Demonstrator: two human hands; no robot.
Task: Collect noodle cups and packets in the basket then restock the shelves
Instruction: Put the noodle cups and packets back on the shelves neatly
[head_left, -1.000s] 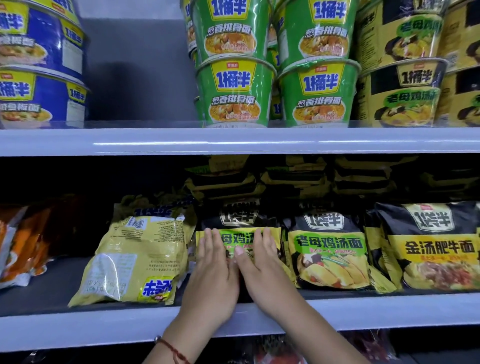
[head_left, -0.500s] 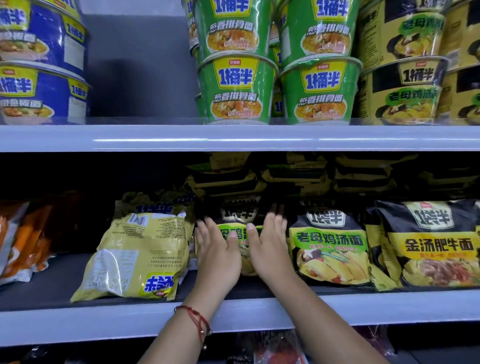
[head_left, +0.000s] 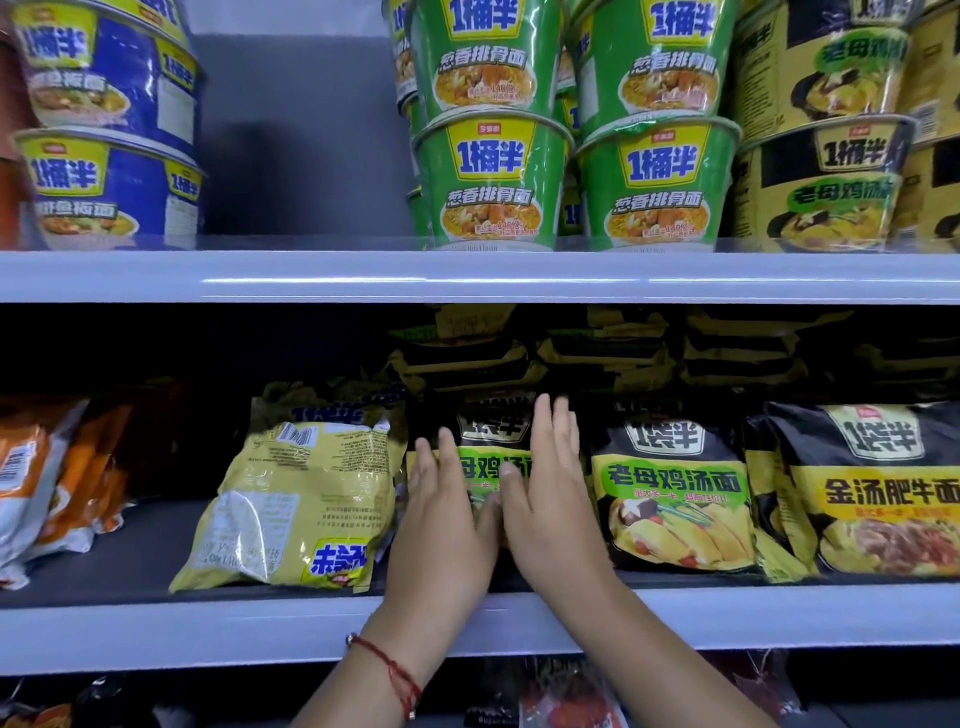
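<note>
Two hands press flat against one black-and-green noodle packet (head_left: 493, 457) standing on the lower shelf (head_left: 156, 629). Left of that packet lies a yellow packet (head_left: 296, 499), back side out and upside down. The left hand (head_left: 441, 525), a red string (head_left: 395, 670) at its wrist, rests on the packet's left half, fingers (head_left: 447, 457) straight and close together. The right hand (head_left: 550, 499) covers its right half, fingers straight, barely spread. Right of it stands a matching packet (head_left: 672, 493). Green noodle cups (head_left: 491, 176) stack above it.
</note>
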